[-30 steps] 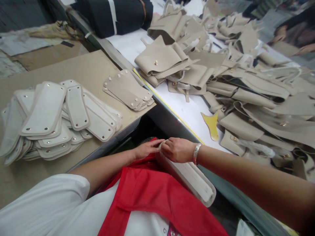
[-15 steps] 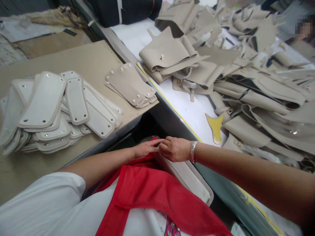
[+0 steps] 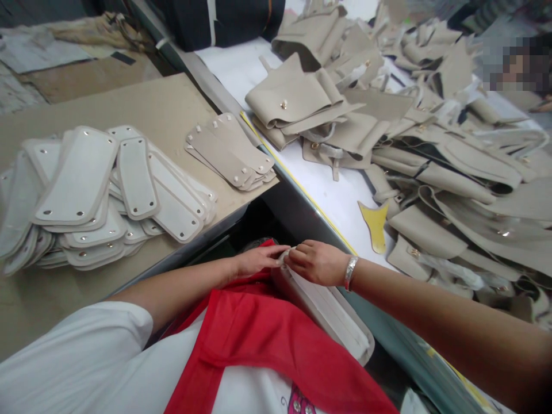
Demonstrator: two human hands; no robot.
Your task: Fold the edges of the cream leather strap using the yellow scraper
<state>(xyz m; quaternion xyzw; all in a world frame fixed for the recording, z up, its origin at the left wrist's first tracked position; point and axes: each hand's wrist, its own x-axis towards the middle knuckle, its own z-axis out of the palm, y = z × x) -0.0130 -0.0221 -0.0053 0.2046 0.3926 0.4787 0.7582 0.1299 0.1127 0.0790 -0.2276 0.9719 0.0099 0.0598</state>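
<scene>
A beige bag piece (image 3: 330, 310) with a pale edge rests at my lap, partly covered by the red apron (image 3: 276, 328). My left hand (image 3: 261, 260) holds its upper end, fingers stretched toward the right and thumb tucked below. My right hand (image 3: 317, 263), with a silver bracelet at the wrist, is closed on the same end. The fingertips of both hands nearly meet there, and the small part between them is too hidden to make out.
Pale panels with metal studs (image 3: 77, 178) and smaller beige strips (image 3: 228, 150) lie on the left table (image 3: 168, 98). Beige bag pieces (image 3: 297, 89) and a yellow template (image 3: 375, 224) lie on the right table. Another person (image 3: 520, 66) is at the far right.
My right hand has shifted slightly right, and a little more of the pale upper end shows between my hands. The person at the far right has moved left in view.
</scene>
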